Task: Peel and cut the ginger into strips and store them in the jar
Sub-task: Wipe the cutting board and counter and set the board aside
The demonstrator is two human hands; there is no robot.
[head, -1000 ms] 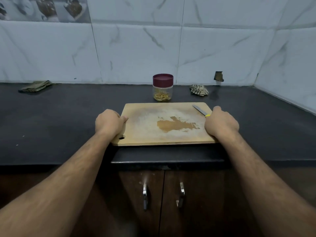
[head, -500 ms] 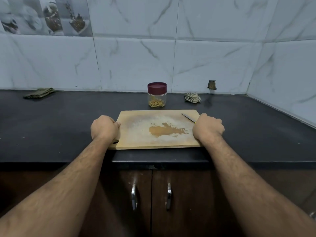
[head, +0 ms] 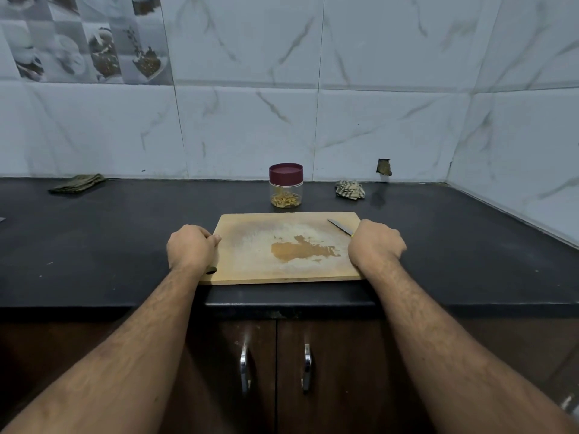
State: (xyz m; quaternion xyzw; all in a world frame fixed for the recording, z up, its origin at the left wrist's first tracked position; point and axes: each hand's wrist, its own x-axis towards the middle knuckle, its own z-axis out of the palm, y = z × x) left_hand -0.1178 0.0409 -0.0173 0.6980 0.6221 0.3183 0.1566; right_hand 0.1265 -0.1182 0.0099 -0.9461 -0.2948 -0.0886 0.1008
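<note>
A wooden cutting board [head: 257, 245] with a damp brown stain lies at the counter's front edge. My left hand [head: 189, 247] grips its left edge, fingers curled and thumb on top. My right hand [head: 376, 244] curls over the right edge and covers the yellow handle of a knife [head: 338, 226], whose blade points to the back left on the board. I cannot tell whether that hand also grips the knife. Behind the board stands a clear jar [head: 285, 195] with a maroon lid screwed on and ginger strips at its bottom.
The black counter [head: 125, 245] runs along a tiled wall. A folded green cloth [head: 76, 183] lies at the back left and a crumpled striped cloth [head: 350, 189] at the back right. Cabinet doors with metal handles [head: 244, 368] are below.
Both hands stay on the board's edges and nothing on the counter has shifted. Only the view has tilted up, showing more of the wall.
</note>
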